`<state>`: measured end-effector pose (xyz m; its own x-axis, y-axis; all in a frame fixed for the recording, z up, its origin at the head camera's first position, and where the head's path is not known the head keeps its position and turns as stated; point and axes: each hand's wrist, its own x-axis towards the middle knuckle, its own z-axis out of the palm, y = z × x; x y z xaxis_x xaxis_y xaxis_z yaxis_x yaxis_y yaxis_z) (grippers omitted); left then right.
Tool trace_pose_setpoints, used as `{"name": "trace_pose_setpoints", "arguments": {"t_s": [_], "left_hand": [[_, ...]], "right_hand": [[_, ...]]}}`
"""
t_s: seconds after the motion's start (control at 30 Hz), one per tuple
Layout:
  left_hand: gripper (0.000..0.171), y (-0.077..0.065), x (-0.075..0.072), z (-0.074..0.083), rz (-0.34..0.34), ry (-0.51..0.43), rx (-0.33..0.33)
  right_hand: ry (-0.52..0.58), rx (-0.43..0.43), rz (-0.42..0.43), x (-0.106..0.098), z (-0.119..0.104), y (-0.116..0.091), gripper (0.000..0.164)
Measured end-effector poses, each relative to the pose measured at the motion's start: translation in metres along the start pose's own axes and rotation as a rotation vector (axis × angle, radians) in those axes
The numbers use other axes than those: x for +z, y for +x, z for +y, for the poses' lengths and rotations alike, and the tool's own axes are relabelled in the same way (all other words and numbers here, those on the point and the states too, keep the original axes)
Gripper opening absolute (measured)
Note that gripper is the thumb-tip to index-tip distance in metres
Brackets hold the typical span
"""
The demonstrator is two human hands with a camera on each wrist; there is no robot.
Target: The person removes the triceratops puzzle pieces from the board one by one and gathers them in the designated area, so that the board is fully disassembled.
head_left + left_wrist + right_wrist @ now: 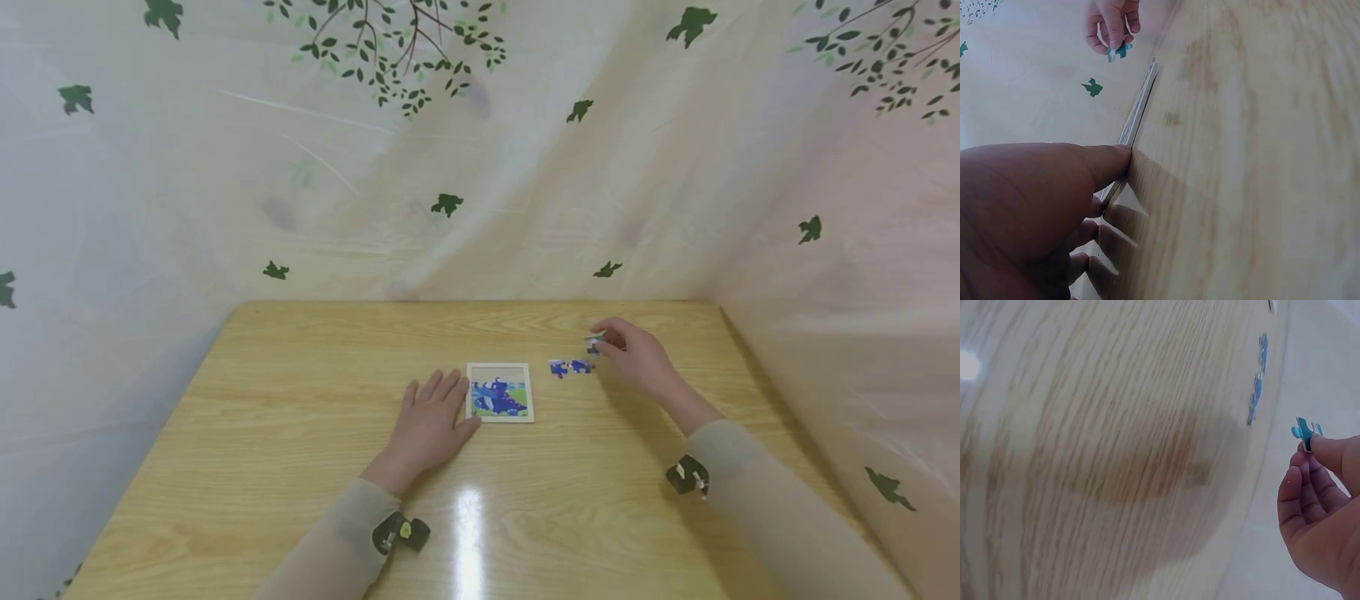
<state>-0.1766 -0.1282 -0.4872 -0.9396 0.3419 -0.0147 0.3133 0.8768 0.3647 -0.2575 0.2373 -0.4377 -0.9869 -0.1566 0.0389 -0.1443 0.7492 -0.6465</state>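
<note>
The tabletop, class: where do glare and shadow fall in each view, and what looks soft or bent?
Head view: a white glare streak on the tabletop at bottom centre, with a shadow beside the right forearm; left wrist view: finger shadows beside the left hand, wood grain soft; right wrist view: glare spot at the left edge, broad shadow mid-picture, table edge bowed.

Glossy, wood-grained tabletop; creased curtain.

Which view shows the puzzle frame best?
Head: the puzzle frame shows almost whole, from above. Left wrist sees it nearly edge-on; right wrist catches only a sliver at the top border, apparently one corner.
</note>
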Motion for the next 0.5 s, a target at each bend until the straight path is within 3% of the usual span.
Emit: {"name": "trace_pose_setpoints", "arguments": {"t_s": [0.2,0.5], "left_hand": [[0.075,-0.001,0.000,0.000,-0.002,-0.002,0.002],[0.075,0.000,0.002,-0.001,-0.002,0.006,0.000]], "right_hand": [[0.002,0.046,-0.012,-0.003,0.018,0.001,0.018],[-0.002,0.069,-0.064,0.000,0.029,0.001,0.019]]}}
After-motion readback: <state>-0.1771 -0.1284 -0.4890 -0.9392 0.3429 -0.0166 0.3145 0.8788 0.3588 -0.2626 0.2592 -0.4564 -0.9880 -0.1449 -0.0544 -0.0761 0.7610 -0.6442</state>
